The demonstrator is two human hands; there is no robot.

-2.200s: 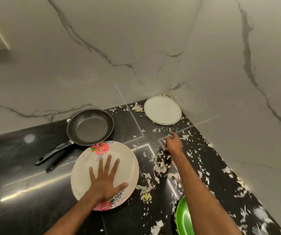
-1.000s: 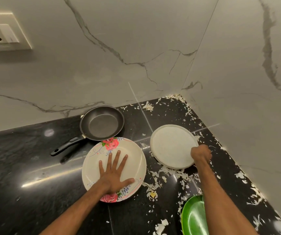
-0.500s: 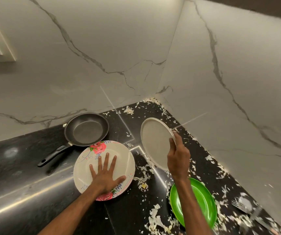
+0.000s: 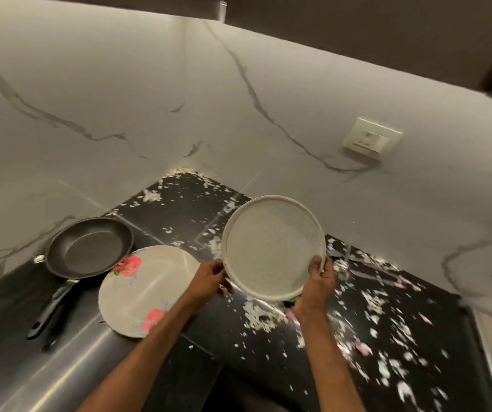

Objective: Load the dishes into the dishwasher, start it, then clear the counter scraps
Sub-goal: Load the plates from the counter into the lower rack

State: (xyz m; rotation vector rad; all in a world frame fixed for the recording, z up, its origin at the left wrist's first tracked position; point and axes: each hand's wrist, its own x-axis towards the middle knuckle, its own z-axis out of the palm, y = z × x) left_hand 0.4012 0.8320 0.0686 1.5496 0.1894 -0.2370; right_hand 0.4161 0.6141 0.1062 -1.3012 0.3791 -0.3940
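A speckled cream plate [image 4: 271,248] is lifted off the black counter [image 4: 239,346] and tilted toward me. My right hand [image 4: 319,281] grips its lower right rim, and my left hand [image 4: 210,278] holds its lower left rim. A floral plate [image 4: 146,289] with pink roses lies flat on the counter to the left, untouched. Behind it sits a dark frying pan [image 4: 88,246] with its handle pointing toward me. A sliver of a green plate [image 4: 293,299] shows under the raised plate; the rest is hidden.
White food scraps [image 4: 372,304] litter the counter from the far corner down the right side. Marble walls meet at the corner, with a socket [image 4: 371,138] on the right wall. Dark cabinets hang above. The counter's right edge [image 4: 482,337] is close.
My left hand left the floral plate and took the cream plate's left rim. My right hand brought that plate higher and nearer, face toward me. The view swung right.
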